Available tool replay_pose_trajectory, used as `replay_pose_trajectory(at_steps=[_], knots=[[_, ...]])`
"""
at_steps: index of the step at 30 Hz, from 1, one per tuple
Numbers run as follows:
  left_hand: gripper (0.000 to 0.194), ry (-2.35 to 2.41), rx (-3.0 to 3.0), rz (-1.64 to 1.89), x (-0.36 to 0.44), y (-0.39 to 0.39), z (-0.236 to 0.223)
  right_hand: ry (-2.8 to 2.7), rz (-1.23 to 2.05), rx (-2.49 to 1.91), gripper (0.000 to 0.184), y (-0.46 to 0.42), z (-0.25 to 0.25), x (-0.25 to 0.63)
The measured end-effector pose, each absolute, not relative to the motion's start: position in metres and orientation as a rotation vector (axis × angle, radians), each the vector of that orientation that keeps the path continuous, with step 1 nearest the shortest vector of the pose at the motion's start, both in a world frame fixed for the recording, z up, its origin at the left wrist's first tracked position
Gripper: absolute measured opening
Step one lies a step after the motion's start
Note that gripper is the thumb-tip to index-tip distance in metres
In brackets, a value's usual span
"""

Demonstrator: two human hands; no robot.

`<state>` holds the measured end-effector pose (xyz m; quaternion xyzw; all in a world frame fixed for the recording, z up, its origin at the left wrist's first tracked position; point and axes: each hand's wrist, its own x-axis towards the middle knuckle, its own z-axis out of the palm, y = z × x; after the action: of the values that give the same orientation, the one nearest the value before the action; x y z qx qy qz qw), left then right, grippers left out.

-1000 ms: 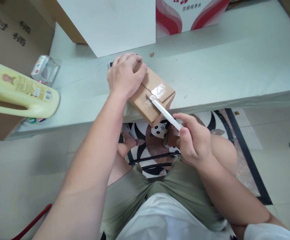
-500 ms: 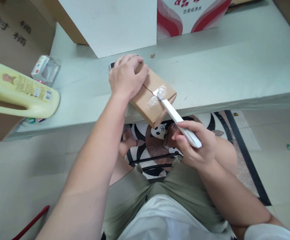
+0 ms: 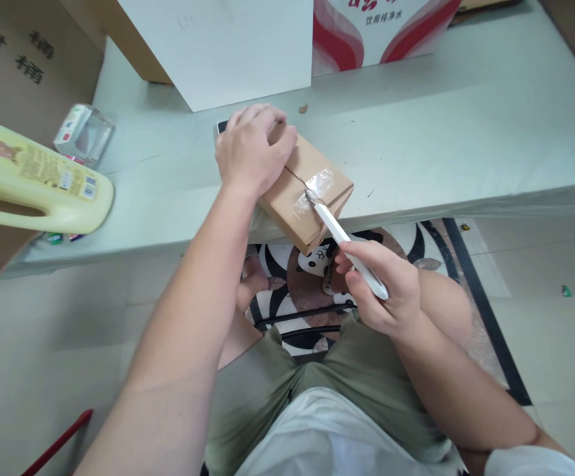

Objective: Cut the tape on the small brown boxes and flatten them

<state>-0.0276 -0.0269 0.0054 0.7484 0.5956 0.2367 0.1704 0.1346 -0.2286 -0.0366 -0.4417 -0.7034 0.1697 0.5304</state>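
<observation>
A small brown cardboard box (image 3: 287,205) lies at the table's front edge, one corner jutting out past it. Clear tape (image 3: 321,180) crosses the seam on its top. My left hand (image 3: 255,149) grips the far left end of the box, fingers curled over it. In my right hand (image 3: 384,284) is a white utility knife (image 3: 340,235), its blade tip touching the tape at the seam. A dark-edged flat object (image 3: 221,126) shows partly beside my left fingers; most of it is hidden.
A yellow jug (image 3: 39,182) and a clear plastic container (image 3: 85,135) stand on the left of the cloth-covered table (image 3: 466,132). Behind are a white box (image 3: 232,53), a red-and-white water carton (image 3: 381,33) and a large brown carton (image 3: 34,73). Below lies a panda-patterned mat (image 3: 312,264).
The knife in my right hand has shifted slightly left, its tip now a little lower on the tape by the seam. My left hand stays on the box.
</observation>
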Motion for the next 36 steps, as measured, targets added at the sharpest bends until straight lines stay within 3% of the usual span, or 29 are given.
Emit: replay_pose_trajectory(at_steps=[13, 36], knots=[[0.028, 1.759, 2.229, 0.668, -0.027, -0.03, 0.009, -1.735, 0.338, -1.117, 0.002, -0.223, -0.03, 0.115], [0.031, 1.806, 2.273, 0.631, -0.025, -0.032, 0.01, -1.748, 0.37, -1.077, 0.014, -0.227, -0.022, 0.122]])
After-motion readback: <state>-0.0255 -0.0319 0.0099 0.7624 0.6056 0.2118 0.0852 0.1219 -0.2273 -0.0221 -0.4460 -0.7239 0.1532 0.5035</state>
